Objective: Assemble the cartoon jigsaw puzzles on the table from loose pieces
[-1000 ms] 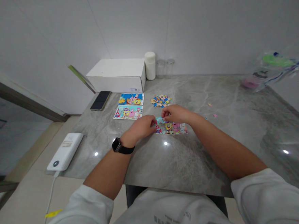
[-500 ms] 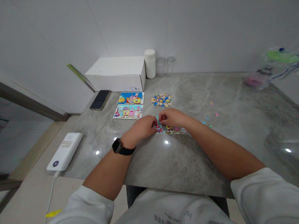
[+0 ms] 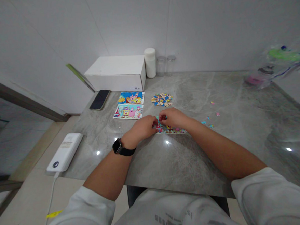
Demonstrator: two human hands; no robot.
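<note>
A colourful cartoon jigsaw puzzle [image 3: 175,130] lies on the grey table in front of me, partly covered by my hands. At its left edge is my left hand [image 3: 148,125], fingers curled, thumb and forefinger closed against the edge. My right hand [image 3: 174,117] reaches over the puzzle's upper left part in a pinch; whatever its fingertips hold is hidden. Just beyond the hands sits a heap of loose puzzle pieces [image 3: 161,99]. Two cartoon picture cards, a blue one [image 3: 131,98] and a light one [image 3: 128,111], lie one above the other to the left.
Several stray pieces [image 3: 211,125] lie right of my forearm. Along the wall stand a white box [image 3: 116,73], a white bottle [image 3: 150,62] and two clear jars [image 3: 166,66]. A phone [image 3: 100,99] and a white power bank [image 3: 64,152] are left; a plastic bag [image 3: 272,68] is far right.
Both hands stay at the puzzle's left part with almost the same grip. My right hand has shifted only very slightly.
</note>
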